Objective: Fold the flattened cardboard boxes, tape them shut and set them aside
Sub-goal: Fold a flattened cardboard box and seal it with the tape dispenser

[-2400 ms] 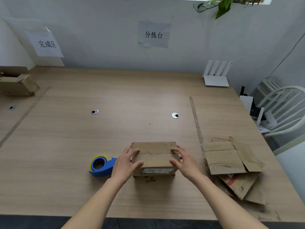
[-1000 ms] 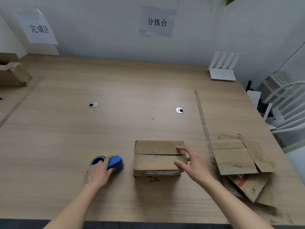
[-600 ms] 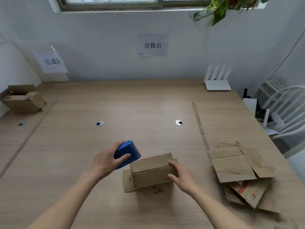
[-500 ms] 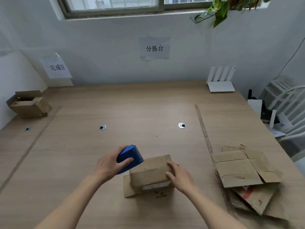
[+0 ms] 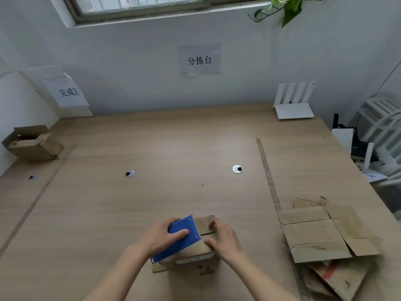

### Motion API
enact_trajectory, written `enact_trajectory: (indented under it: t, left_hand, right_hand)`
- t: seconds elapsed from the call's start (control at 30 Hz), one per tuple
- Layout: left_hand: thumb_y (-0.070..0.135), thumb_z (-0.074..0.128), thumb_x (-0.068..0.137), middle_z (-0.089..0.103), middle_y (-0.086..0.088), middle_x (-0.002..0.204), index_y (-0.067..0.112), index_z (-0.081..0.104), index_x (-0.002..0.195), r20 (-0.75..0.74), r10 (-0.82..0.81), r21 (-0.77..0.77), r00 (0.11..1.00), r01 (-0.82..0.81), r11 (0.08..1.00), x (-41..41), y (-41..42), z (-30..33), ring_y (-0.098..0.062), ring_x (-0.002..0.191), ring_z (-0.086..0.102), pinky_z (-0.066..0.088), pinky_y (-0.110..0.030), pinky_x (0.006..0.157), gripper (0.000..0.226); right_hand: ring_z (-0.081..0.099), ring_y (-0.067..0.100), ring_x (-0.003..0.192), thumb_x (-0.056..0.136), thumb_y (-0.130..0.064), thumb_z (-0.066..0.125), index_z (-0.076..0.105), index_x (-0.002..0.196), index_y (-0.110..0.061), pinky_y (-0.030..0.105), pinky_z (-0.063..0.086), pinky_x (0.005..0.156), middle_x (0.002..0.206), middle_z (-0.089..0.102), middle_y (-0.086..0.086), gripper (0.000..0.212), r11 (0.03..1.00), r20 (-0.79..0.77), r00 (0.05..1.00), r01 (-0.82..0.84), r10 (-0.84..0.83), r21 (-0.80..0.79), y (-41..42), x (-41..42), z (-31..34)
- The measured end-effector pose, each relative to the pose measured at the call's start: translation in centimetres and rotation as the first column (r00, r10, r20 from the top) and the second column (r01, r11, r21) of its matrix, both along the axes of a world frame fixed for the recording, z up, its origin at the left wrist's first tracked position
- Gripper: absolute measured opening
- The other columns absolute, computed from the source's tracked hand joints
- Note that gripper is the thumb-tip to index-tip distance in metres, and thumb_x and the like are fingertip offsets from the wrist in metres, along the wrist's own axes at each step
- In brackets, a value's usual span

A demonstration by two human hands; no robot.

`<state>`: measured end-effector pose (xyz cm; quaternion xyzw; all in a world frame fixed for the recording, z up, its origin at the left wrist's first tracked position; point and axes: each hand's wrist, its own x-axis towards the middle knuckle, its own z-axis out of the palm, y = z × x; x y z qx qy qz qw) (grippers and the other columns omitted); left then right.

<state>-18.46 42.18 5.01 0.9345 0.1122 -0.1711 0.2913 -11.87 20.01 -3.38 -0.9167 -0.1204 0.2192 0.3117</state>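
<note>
Cardboard dominates the near edge of the pale wooden table (image 5: 173,148): a small brown cardboard box (image 5: 200,248) sits at about 6 o'clock, its two top flaps folded down so a seam shows between them. The left hand (image 5: 161,236) grips a blue plastic tape dispenser (image 5: 178,240), fingers curled over its flat side, and holds it tilted against the box's left end and top. The right hand (image 5: 223,237) rests on the box's right side with fingers bent over the top flaps, pressing them down. The two hands are close together with the dispenser between them, and they hide much of the box's top; whether any tape is laid on the seam cannot be told.

At 4 o'clock lies a loose heap of flattened brown cardboard boxes (image 5: 319,237), well apart from the hands. A thin strip of brown tape (image 5: 268,177) runs along the tabletop from 1 o'clock down to the heap. Two round metal cable grommets (image 5: 237,169) sit in the table's middle. At 9 o'clock an open brown cardboard box (image 5: 32,143) lies tipped near the wall, below a paper sign reading 完成区 (image 5: 69,92). At 12 o'clock a second paper sign reading 分拣台 (image 5: 199,60) hangs on the wall. A white router with four antennas (image 5: 294,103) stands at 1 o'clock, and a white chair (image 5: 382,127) is beside the table at 3 o'clock.
</note>
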Motion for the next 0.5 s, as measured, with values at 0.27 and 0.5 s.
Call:
enact_trajectory:
  t: [0.27,0.5]
  left_hand:
    - [0.081,0.046,0.077,0.066,0.020,0.102,0.043,0.061,0.117,-0.101,-0.087,0.046,0.991,0.092,0.995,1.7,-0.9,-0.8,-0.003,0.087,0.062,0.055,-0.031,0.079,0.057]
    - [0.083,0.046,0.076,0.065,0.019,0.098,0.042,0.062,0.113,-0.097,-0.127,0.037,0.987,0.131,0.991,2.9,-0.3,-0.6,-0.004,0.085,0.062,0.053,-0.031,0.077,0.057]
  right_hand:
    - [0.072,0.019,0.094,0.104,-0.034,0.052,0.076,0.102,-0.019,0.035,0.060,0.090,0.097,0.077,0.003,0.029,0.841,-0.487,0.871,0.306,-0.059,0.447,0.6,1.1,0.2]
    - [0.070,0.007,0.106,0.106,-0.046,0.040,0.077,0.105,-0.025,0.029,0.052,0.103,0.108,0.077,-0.009,0.042,0.839,-0.674,0.734,0.313,0.084,0.446,0.7,2.0,0.8]
